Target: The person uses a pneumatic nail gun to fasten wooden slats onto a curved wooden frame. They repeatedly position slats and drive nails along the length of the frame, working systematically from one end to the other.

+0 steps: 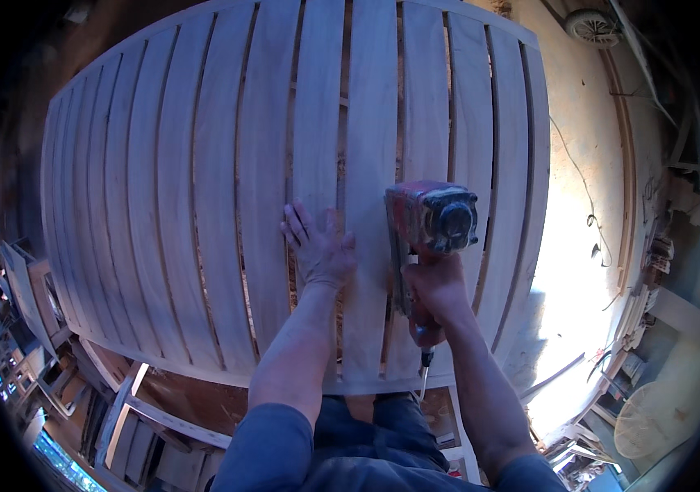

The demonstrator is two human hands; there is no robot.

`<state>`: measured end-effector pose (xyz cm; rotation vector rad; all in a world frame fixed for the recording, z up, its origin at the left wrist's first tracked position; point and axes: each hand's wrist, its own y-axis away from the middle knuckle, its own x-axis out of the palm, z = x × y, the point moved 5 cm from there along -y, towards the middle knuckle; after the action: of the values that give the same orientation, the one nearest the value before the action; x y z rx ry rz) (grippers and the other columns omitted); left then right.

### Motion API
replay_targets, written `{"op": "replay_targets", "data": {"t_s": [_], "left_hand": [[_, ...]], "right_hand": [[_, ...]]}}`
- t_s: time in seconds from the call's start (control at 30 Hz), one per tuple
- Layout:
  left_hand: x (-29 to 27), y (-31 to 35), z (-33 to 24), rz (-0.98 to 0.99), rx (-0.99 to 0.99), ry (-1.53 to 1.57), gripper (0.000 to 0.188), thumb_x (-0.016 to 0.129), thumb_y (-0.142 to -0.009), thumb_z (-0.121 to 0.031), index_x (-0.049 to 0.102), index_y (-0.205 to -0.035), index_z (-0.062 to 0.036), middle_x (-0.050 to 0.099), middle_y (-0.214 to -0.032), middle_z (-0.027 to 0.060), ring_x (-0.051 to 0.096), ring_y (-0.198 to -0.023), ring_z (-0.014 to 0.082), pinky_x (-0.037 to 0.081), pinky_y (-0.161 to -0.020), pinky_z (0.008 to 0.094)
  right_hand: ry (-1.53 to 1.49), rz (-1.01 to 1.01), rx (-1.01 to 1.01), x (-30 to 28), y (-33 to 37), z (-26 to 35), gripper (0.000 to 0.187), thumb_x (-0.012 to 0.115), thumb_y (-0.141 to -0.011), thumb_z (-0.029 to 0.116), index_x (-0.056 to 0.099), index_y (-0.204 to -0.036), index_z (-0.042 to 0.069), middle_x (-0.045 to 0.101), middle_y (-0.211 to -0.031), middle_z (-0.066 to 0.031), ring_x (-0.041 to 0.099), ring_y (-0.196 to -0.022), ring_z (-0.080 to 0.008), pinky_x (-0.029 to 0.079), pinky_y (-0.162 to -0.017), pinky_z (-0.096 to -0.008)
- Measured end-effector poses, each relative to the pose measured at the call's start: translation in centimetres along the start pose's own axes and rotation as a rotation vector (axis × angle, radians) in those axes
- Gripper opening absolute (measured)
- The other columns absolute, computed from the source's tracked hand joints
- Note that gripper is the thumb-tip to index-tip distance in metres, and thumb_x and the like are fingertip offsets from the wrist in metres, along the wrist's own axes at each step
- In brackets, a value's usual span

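A large slatted wooden panel (268, 148) lies in front of me, its pale boards running away from me with narrow gaps between them. My left hand (321, 250) rests flat on the boards near the middle, fingers spread and holding nothing. Just to its right, my right hand (436, 287) is wrapped round the handle of a red and black nail gun (432, 217). The gun stands over the boards; whether its nose touches the wood is hidden. An air hose fitting (426, 357) hangs from the bottom of the handle.
Wooden frame pieces (174, 422) stand below the panel at the lower left. A thin cable (588, 193) runs along the sunlit floor (588, 328) on the right. A wheel (593, 28) shows at the far right, and a round pale disc (649, 418) at the lower right.
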<state>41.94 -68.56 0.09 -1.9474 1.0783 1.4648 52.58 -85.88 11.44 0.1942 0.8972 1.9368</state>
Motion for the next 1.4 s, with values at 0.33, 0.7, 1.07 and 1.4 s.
{"op": "replay_targets", "data": {"t_s": [0.33,0.7,1.07,1.4], "left_hand": [[0.0,-0.2,0.0,0.017,-0.032,0.081,0.062,0.058,-0.097,-0.048,0.054,-0.146,-0.0097,0.012,-0.168,0.0368,0.002,-0.157,0.0557,0.003,-0.125,0.0695],[0.9,-0.3,0.3,0.055,-0.059,0.06,0.072,0.061,-0.093,-0.054,0.05,-0.152,-0.0137,0.009,-0.169,0.0356,0.0,-0.158,0.054,0.001,-0.125,0.0683],[-0.1,0.0,0.1,0.039,-0.038,0.033,0.066,0.056,-0.095,-0.047,0.052,-0.148,-0.0072,0.009,-0.169,0.0358,0.0,-0.157,0.055,0.002,-0.125,0.069],[-0.2,-0.1,-0.2,-0.013,0.001,-0.026,0.068,0.061,-0.09,-0.044,0.055,-0.145,-0.0047,0.014,-0.167,0.0361,0.007,-0.156,0.0566,0.007,-0.125,0.0697]], "right_hand": [[0.079,-0.029,-0.111,1.6,0.5,1.3,0.037,0.066,-0.078,-0.003,0.068,-0.115,-0.005,0.068,-0.092,-0.0063,0.062,-0.073,-0.0121,0.049,-0.059,-0.033],[-0.055,0.033,-0.094,4.2,0.5,2.6,0.034,0.068,-0.077,-0.003,0.067,-0.111,-0.002,0.067,-0.088,-0.006,0.064,-0.079,-0.0138,0.051,-0.066,-0.0335],[-0.049,-0.105,0.095,-4.8,2.6,0.2,0.047,0.069,-0.082,-0.009,0.062,-0.128,-0.003,0.069,-0.102,-0.0094,0.065,-0.062,-0.0147,0.051,-0.048,-0.0289],[0.278,-0.08,-0.007,-5.0,0.2,-2.4,0.042,0.068,-0.079,-0.007,0.065,-0.12,0.001,0.07,-0.098,-0.0088,0.07,-0.076,-0.0218,0.058,-0.066,-0.0357]]}}
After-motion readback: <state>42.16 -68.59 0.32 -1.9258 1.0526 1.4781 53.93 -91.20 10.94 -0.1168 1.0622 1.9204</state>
